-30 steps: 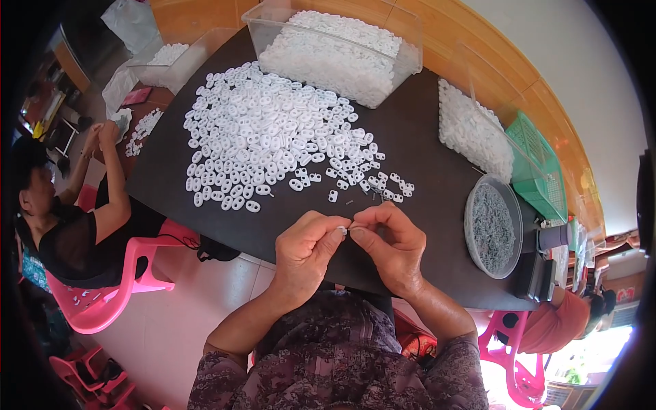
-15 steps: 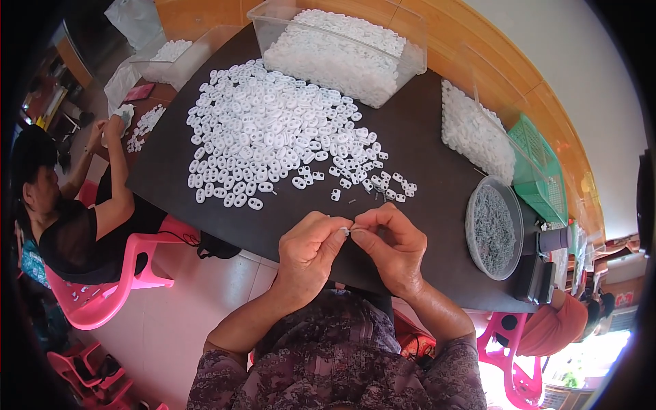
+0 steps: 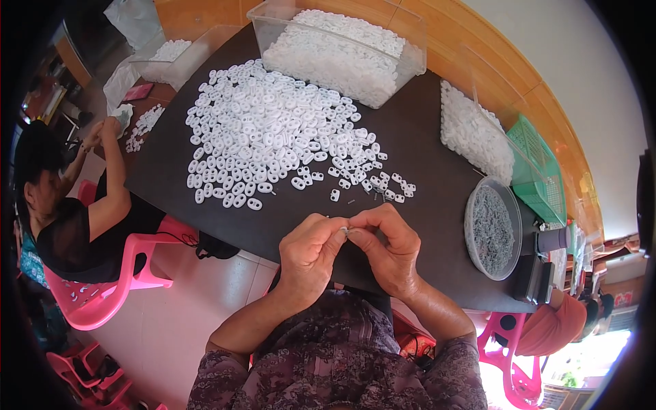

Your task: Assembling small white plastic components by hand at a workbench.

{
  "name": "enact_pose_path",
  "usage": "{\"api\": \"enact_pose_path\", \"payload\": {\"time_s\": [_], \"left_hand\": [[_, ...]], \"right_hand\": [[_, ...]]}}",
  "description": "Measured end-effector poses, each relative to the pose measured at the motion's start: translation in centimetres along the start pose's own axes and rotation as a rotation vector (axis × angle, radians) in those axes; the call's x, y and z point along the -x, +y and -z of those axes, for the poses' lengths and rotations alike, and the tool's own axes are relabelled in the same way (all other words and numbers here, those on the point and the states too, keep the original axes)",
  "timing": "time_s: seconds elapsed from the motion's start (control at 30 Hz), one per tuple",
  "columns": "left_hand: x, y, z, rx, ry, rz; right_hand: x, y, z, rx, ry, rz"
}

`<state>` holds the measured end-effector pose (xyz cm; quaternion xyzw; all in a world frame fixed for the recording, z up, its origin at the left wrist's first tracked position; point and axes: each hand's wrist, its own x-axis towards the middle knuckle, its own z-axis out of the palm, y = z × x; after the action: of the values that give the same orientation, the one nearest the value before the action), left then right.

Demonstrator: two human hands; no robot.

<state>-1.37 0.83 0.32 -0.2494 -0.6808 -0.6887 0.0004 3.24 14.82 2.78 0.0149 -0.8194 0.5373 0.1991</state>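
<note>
My left hand [image 3: 305, 254] and my right hand [image 3: 391, 247] meet above the near edge of the dark table. Thumb and forefinger of each are pinched together on a small white plastic piece [image 3: 345, 230], mostly covered by the fingertips. Just beyond them lie loose two-holed white blocks [image 3: 335, 195] and a few tiny grey metal parts [image 3: 351, 201]. Farther left spreads a big heap of white oval two-holed plastic pieces [image 3: 263, 126].
A clear bin [image 3: 403, 65] of white pieces stands at the back, and another white pile [image 3: 475, 130] lies right of it. A round bowl [image 3: 511, 270] of small grey metal parts sits near a green basket [image 3: 540, 171]. A co-worker [image 3: 75, 205] sits at left by a pink chair [image 3: 126, 273].
My right hand has shifted slightly left and its fingers have tilted a little; both hands still pinch the white piece. The co-worker's hands at left have moved slightly.
</note>
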Motion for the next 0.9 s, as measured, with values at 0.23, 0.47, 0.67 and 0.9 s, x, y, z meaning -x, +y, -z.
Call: {"api": "enact_pose_path", "payload": {"time_s": [0.23, 0.47, 0.67, 0.9], "left_hand": [[0.0, -0.1, -0.1, -0.123, 0.023, -0.101], [0.5, -0.6, -0.6, -0.106, 0.074, -0.099], [0.8, -1.3, -0.5, 0.006, 0.076, -0.039], [0.6, -1.3, 1.5, 0.223, 0.035, 0.184]], "right_hand": [[-0.3, 0.2, 0.0, 0.15, -0.017, 0.139], [-0.5, 0.2, -0.3, 0.132, -0.042, 0.121], [-0.8, 0.5, -0.4, 0.156, -0.086, 0.107], [-2.6, 0.2, -0.3, 0.165, -0.123, 0.136]]}}
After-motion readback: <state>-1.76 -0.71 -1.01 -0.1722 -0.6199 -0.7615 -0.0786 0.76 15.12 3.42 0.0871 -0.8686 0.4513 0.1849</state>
